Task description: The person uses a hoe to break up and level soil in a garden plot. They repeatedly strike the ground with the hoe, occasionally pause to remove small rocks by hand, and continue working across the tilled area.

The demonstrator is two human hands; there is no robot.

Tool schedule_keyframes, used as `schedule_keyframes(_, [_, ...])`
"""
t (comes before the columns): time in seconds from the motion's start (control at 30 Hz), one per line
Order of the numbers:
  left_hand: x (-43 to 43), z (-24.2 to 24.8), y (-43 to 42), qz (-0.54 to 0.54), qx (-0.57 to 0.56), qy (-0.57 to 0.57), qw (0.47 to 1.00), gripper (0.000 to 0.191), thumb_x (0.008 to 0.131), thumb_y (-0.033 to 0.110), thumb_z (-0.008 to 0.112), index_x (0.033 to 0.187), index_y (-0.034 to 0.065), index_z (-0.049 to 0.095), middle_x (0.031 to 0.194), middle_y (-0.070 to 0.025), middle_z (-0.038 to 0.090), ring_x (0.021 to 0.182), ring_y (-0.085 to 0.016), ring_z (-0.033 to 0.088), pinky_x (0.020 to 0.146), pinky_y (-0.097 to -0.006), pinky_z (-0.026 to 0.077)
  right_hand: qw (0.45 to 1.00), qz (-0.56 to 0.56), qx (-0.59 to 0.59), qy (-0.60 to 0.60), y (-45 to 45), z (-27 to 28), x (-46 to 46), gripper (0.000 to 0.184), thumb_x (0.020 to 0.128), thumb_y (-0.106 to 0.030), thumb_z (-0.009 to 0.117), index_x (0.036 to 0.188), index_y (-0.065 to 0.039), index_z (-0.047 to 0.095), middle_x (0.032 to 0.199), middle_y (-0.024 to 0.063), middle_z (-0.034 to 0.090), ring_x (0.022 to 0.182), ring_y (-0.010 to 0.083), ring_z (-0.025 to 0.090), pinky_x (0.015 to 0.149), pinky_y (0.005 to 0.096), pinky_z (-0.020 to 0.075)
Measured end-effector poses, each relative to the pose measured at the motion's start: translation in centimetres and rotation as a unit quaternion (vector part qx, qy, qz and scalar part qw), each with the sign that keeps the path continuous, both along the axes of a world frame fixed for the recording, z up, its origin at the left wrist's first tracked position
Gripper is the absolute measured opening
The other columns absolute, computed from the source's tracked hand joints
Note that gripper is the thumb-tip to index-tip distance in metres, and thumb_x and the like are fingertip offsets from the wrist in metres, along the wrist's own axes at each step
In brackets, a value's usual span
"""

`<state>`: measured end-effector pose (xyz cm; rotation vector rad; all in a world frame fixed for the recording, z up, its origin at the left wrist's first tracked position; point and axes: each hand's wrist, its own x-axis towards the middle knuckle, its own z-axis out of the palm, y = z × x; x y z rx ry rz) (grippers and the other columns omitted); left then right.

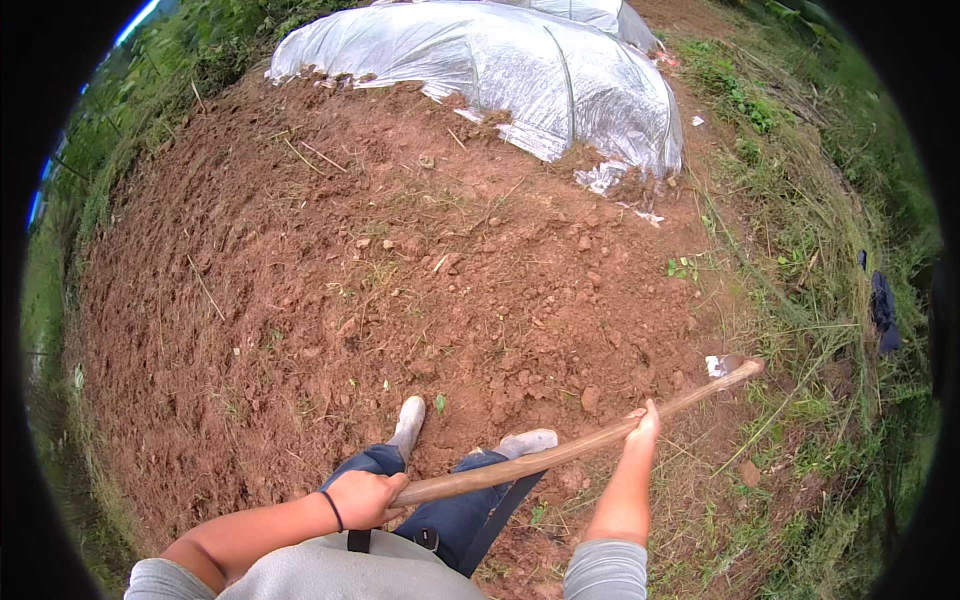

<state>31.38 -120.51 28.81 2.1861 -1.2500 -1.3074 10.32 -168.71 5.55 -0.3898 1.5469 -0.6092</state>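
Note:
A hoe with a long wooden handle (525,466) slants across the front of my body, rising to the right. My left hand (363,498), with a dark band at the wrist, grips the butt end of the handle near my waist. Farther up the shaft, my right hand (643,424) is closed around the wood. Beyond it, the hoe's metal blade (720,365) catches the light by the head end, over the right border of the tilled soil. The blade is partly hidden behind the handle's end.
Loose reddish soil (300,247) with clods and dry stalks spreads before me. A low tunnel of plastic film (510,60) stands at the far side, its edge weighed down with soil. Grass (795,420) borders the right, with a dark cloth-like item (885,311). My boots (409,424) stand on the soil.

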Motion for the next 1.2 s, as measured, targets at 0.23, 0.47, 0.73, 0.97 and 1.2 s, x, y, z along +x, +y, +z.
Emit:
schedule_keyframes(0.23, [7.1, 17.7, 20.8, -0.024, 0.369, -0.305, 0.878, 0.018, 0.06, 0.015, 0.065, 0.074, 0.0114, 0.055, 0.061, -0.0039, 0.057, 0.061, -0.025, 0.061, 0.052, -0.0375, 0.046, 0.886, -0.073, 0.394, -0.233, 39.3, 0.0, 13.9, 0.041, 0.088, -0.028, 0.053, 0.052, -0.016, 0.036, 0.045, -0.0033, 0.037, 0.044, 0.0124, 0.039, 0.048, 0.0289, 0.0368])
schedule_keyframes(0.47, [9.3, 15.0, 25.5, 0.0, 0.217, -0.363, 0.906, 0.02, 0.054, 0.019, 0.069, 0.067, 0.0149, 0.055, 0.055, -0.0031, 0.055, 0.051, -0.024, 0.057, 0.049, -0.037, 0.043, 0.912, -0.056, 0.371, -0.162, 38.6, 3.0, 10.0, 0.038, 0.086, -0.026, 0.051, 0.054, -0.015, 0.034, 0.047, -0.0007, 0.036, 0.046, 0.0163, 0.038, 0.051, 0.0314, 0.0379])
schedule_keyframes(0.73, [4.8, -3.8, 10.5, -0.111, 0.054, -0.169, 0.978, 0.024, 0.067, 0.029, 0.064, 0.087, 0.0159, 0.059, 0.064, -0.0082, 0.062, 0.062, -0.03, 0.063, 0.058, -0.0415, 0.051, 0.981, -0.17, 0.05, -0.073, 18.5, 16.4, -5.6, 0.042, 0.088, -0.031, 0.051, 0.053, -0.015, 0.034, 0.046, -0.0023, 0.035, 0.046, 0.0146, 0.037, 0.049, 0.0309, 0.0351])
schedule_keyframes(0.97, [-3.9, -0.2, -11.0, -0.192, -0.18, -0.012, 0.965, 0.031, 0.076, 0.036, 0.064, 0.098, 0.0146, 0.055, 0.07, -0.0113, 0.063, 0.064, -0.033, 0.062, 0.057, -0.0463, 0.049, 0.927, -0.229, -0.297, 0.016, 10.6, 31.8, -17.0, 0.023, 0.09, -0.024, 0.057, 0.076, -0.012, 0.043, 0.06, -0.0022, 0.043, 0.052, 0.0099, 0.042, 0.049, 0.0254, 0.039])
schedule_keyframes(1.2, [-3.3, 6.7, -7.9, -0.332, -0.14, -0.003, 0.933, 0.047, 0.079, 0.04, 0.063, 0.113, 0.0112, 0.048, 0.072, -0.0192, 0.063, 0.068, -0.038, 0.062, 0.062, -0.0465, 0.05, 0.923, -0.277, -0.26, 0.058, 15.2, 28.2, -19.7, 0.021, 0.088, -0.02, 0.059, 0.075, -0.012, 0.045, 0.058, -0.0024, 0.042, 0.05, 0.0114, 0.043, 0.048, 0.0271, 0.0398])
